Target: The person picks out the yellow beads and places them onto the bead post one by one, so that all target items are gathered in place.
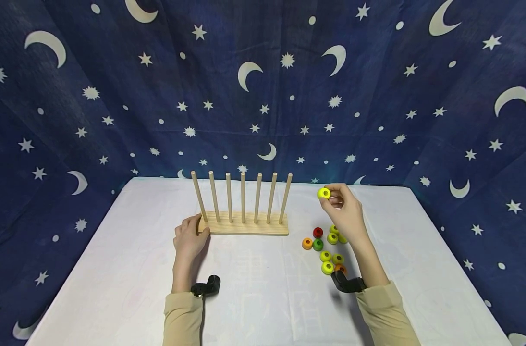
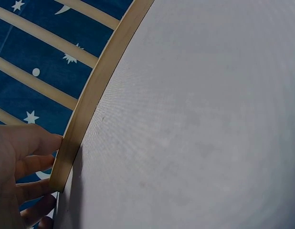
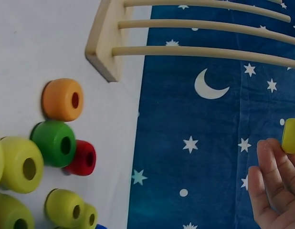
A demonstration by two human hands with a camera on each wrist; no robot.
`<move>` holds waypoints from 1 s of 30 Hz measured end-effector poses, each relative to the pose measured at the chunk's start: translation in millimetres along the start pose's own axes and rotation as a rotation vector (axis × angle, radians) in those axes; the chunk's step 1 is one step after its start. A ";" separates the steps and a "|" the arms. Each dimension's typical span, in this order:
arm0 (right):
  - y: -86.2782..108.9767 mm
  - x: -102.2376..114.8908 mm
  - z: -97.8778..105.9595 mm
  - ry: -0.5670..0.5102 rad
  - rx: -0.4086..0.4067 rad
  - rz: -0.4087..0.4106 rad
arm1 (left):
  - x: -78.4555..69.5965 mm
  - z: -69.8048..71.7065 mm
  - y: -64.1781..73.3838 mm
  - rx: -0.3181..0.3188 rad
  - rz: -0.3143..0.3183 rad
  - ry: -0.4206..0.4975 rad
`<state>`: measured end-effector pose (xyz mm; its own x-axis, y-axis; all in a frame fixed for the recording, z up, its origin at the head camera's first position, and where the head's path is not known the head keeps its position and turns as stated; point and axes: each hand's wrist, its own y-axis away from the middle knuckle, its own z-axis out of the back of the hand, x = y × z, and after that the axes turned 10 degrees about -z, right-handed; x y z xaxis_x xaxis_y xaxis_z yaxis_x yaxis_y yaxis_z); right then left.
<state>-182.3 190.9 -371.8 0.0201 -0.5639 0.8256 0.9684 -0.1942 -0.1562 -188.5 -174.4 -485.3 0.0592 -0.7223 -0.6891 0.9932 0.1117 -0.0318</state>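
Observation:
My right hand (image 1: 348, 211) pinches a yellow wooden bead (image 1: 320, 193) between thumb and fingertips, raised to the right of a wooden peg stand (image 1: 245, 230). In the right wrist view that bead (image 3: 291, 136) is partly cut off at the edge. Several bare upright pegs rise from the stand's flat base. At the base's left end, my left hand (image 1: 190, 239) grips it, with the thumb at the front edge. The left wrist view shows the thumb and fingers (image 2: 33, 191) around that end of the base (image 2: 68, 160).
Below my right hand lie loose beads: a red bead (image 1: 317, 231), a green bead (image 1: 318, 247), an orange bead (image 1: 307, 245) and several yellow beads (image 1: 327, 269). Another orange bead is partly hidden by the right wrist's camera mount (image 1: 349, 284). A starry blue cloth (image 1: 263, 96) hangs behind the white table (image 1: 254, 298).

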 end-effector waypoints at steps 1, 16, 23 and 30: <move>-0.4 1.5 -0.1 -0.002 0.001 0.005 | 0.0 -0.1 0.1 -0.002 0.001 0.001; -9.5 24.8 -3.4 -0.026 0.008 0.112 | 0.6 -1.5 -1.1 -0.007 0.000 -0.002; -13.1 35.9 -6.0 -0.041 0.014 0.156 | 0.8 -1.5 -1.1 0.003 -0.005 -0.008; -16.5 48.3 -10.4 -0.054 0.030 0.186 | 0.4 -0.5 -0.8 0.000 0.000 -0.005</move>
<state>-199.8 158.6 -335.1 0.2123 -0.5434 0.8121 0.9536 -0.0662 -0.2936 -189.3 -174.4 -485.9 0.0593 -0.7255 -0.6857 0.9933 0.1111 -0.0317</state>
